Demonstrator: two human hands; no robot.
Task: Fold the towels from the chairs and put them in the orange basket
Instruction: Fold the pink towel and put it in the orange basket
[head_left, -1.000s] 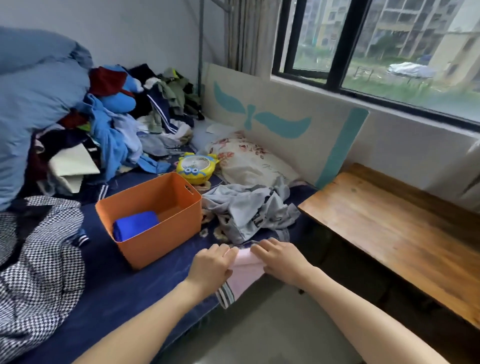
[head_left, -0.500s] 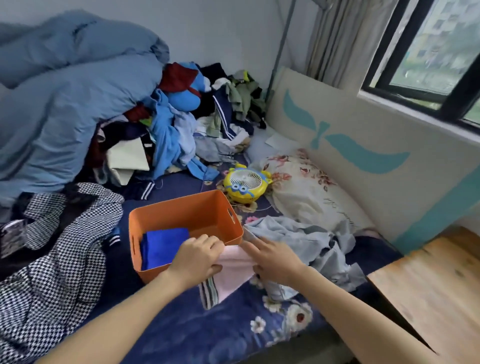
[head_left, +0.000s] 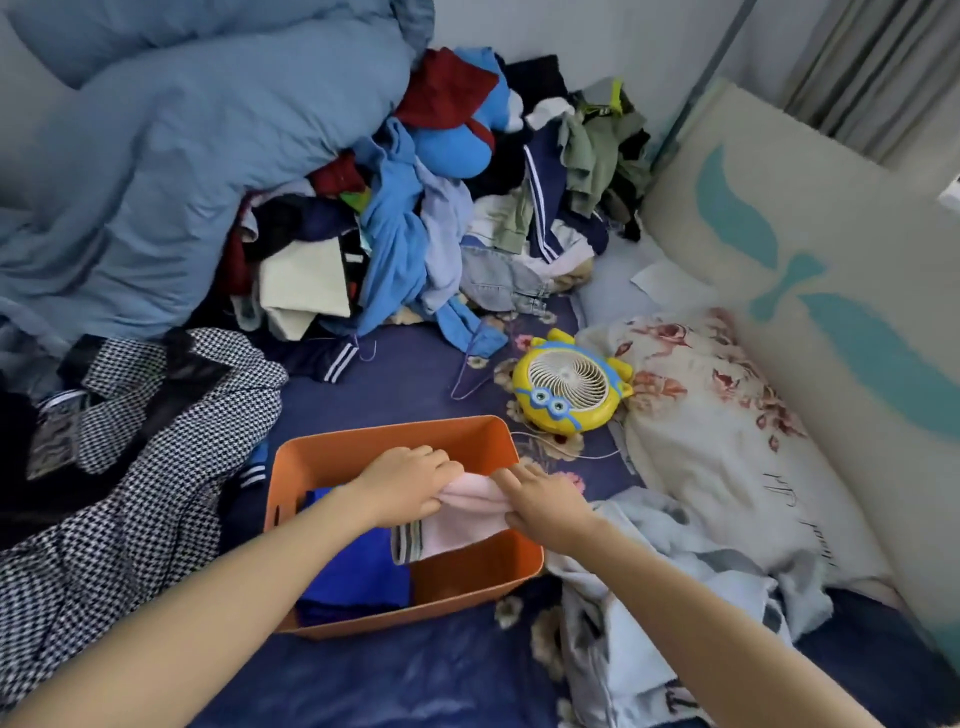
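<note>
The orange basket (head_left: 483, 436) stands on the dark blue bed sheet, low in the middle of the head view. A folded blue towel (head_left: 358, 571) lies in its left half. A folded pink towel (head_left: 462, 514) with a grey striped end hangs over the basket's right half, held between both hands. My left hand (head_left: 410, 483) grips its left side and my right hand (head_left: 540, 501) grips its right side, above the basket's right wall.
A yellow cartoon fan (head_left: 569, 387) lies just behind the basket. A floral pillow (head_left: 727, 426) and a pale grey-blue garment (head_left: 665, 597) lie to the right. A checked garment (head_left: 130, 467) lies to the left, with a clothes heap (head_left: 441, 208) and a blue duvet (head_left: 156, 156) behind.
Both hands carried the pink towel from the bed's near edge up and left, over the basket's rim, to above its right half. The view swung left, away from the wooden table.
</note>
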